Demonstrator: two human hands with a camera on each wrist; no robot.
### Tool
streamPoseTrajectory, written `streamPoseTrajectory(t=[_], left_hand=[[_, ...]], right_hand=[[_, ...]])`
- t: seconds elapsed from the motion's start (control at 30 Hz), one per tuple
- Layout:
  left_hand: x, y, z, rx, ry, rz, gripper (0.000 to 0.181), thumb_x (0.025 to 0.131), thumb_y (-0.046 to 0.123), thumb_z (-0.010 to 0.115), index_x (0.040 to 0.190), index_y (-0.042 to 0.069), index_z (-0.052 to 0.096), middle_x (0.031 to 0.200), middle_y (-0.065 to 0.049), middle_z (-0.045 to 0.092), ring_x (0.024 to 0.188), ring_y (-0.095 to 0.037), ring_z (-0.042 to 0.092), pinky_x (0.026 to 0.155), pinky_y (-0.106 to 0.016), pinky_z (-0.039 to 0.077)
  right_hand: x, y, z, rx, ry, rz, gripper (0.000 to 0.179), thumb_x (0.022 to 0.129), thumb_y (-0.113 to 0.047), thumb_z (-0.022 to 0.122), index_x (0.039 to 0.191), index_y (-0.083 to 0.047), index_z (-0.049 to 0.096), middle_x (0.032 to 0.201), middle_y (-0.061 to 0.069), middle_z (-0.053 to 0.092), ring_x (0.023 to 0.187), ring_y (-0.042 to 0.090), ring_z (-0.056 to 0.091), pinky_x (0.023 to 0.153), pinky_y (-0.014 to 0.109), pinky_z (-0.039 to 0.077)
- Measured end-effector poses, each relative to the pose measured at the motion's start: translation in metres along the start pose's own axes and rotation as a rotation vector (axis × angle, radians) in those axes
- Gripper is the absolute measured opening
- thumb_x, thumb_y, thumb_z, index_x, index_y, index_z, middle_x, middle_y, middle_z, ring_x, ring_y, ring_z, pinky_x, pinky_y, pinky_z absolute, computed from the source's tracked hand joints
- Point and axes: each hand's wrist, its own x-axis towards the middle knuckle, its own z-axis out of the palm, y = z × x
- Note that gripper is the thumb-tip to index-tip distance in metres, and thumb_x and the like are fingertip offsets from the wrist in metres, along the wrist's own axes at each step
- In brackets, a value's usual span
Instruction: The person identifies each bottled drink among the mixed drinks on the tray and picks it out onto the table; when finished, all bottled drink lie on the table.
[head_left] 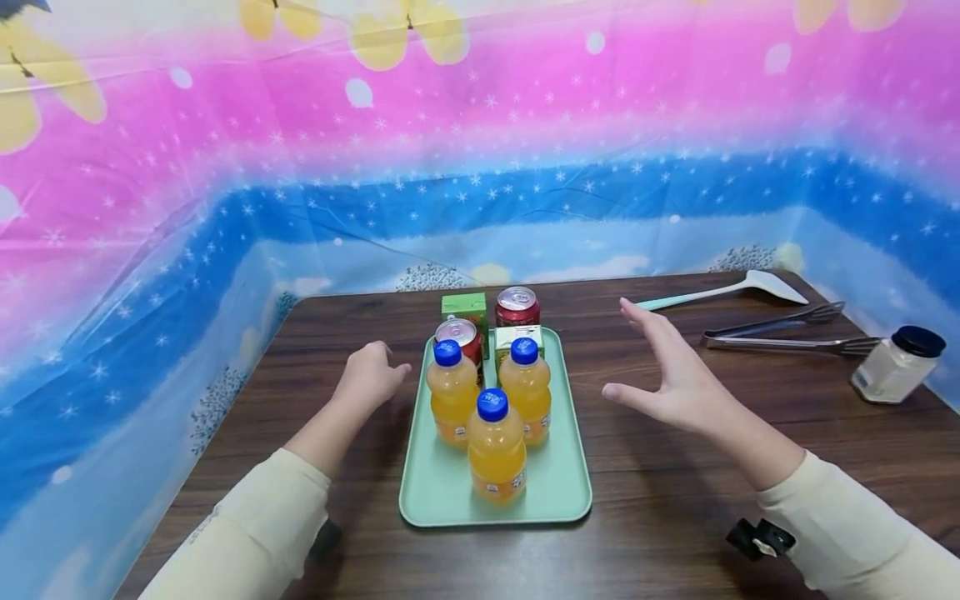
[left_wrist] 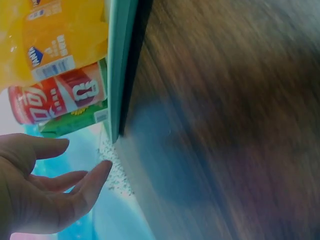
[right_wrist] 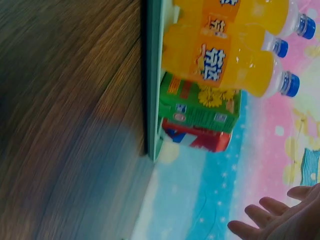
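Observation:
A pale green tray [head_left: 435,500] lies on the dark wooden table. On its front part stand three orange soda bottles [head_left: 497,458] with blue caps. Behind them are two red cans [head_left: 517,307] and two green drink cartons [head_left: 463,307], partly hidden by the bottles. Left of the tray hovers my left hand [head_left: 369,375], fingers loosely bent and holding nothing; the left wrist view shows a gap between thumb and fingers. My right hand [head_left: 675,379] is raised to the right of the tray, fingers spread and thumb apart, touching nothing.
At the back right lies a white spatula [head_left: 750,287] with a mint handle. Metal tongs [head_left: 787,333] rest in front of it. A jar [head_left: 896,367] with a black lid sits near the right edge. Patterned cloth [head_left: 480,200] hangs around the table.

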Motion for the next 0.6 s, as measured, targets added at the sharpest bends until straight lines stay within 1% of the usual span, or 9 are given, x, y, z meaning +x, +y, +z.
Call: streamPoseTrajectory(t=[0.07,0.17,0.27,0.33,0.43,0.6], left_hand=[[0.002,0.0,0.005,-0.034,-0.048,-0.034,0.042,0.09,0.022,0.06,0.117,-0.009,0.05,0.104,-0.023,0.057,0.076,-0.028,0.061,0.066,-0.037,0.058],[0.002,0.001,0.014,-0.074,-0.109,-0.079,0.033,0.089,0.021,0.063,0.104,-0.007,0.053,0.089,-0.019,0.056,0.066,-0.026,0.06,0.055,-0.032,0.058],[0.002,0.002,0.021,-0.08,-0.152,-0.111,0.026,0.086,0.019,0.066,0.091,-0.003,0.053,0.078,-0.015,0.053,0.067,-0.027,0.059,0.053,-0.033,0.058],[0.002,0.004,0.024,-0.078,-0.177,-0.128,0.023,0.085,0.017,0.066,0.086,-0.002,0.052,0.076,-0.015,0.053,0.066,-0.027,0.058,0.052,-0.033,0.058],[0.003,0.007,0.027,-0.077,-0.196,-0.137,0.019,0.084,0.014,0.064,0.086,-0.002,0.053,0.077,-0.015,0.055,0.066,-0.027,0.059,0.051,-0.034,0.058],[0.006,0.011,0.03,-0.122,-0.214,-0.162,0.018,0.084,0.007,0.062,0.093,-0.004,0.052,0.083,-0.016,0.055,0.07,-0.028,0.062,0.052,-0.035,0.058]], right_hand=[[0.002,-0.002,0.005,0.034,-0.005,-0.012,0.095,0.076,-0.031,0.078,0.149,-0.025,0.018,0.148,0.009,0.028,0.132,0.031,0.031,0.103,0.058,0.031],[0.005,-0.006,0.013,0.088,-0.013,-0.036,0.092,0.076,-0.029,0.078,0.149,-0.021,0.021,0.147,0.01,0.03,0.13,0.031,0.033,0.103,0.056,0.033],[0.007,-0.009,0.02,0.124,-0.023,-0.05,0.089,0.077,-0.027,0.077,0.148,-0.02,0.023,0.146,0.009,0.032,0.13,0.03,0.035,0.103,0.055,0.035],[0.008,-0.01,0.025,0.144,-0.033,-0.058,0.088,0.077,-0.026,0.077,0.148,-0.021,0.024,0.145,0.009,0.033,0.129,0.028,0.036,0.103,0.055,0.035],[0.011,-0.013,0.031,0.15,-0.048,-0.077,0.089,0.077,-0.027,0.077,0.147,-0.022,0.024,0.144,0.008,0.035,0.127,0.028,0.039,0.102,0.053,0.037],[0.014,-0.018,0.039,0.159,-0.074,-0.098,0.088,0.077,-0.031,0.077,0.147,-0.021,0.025,0.141,0.007,0.037,0.125,0.025,0.04,0.1,0.053,0.04]])
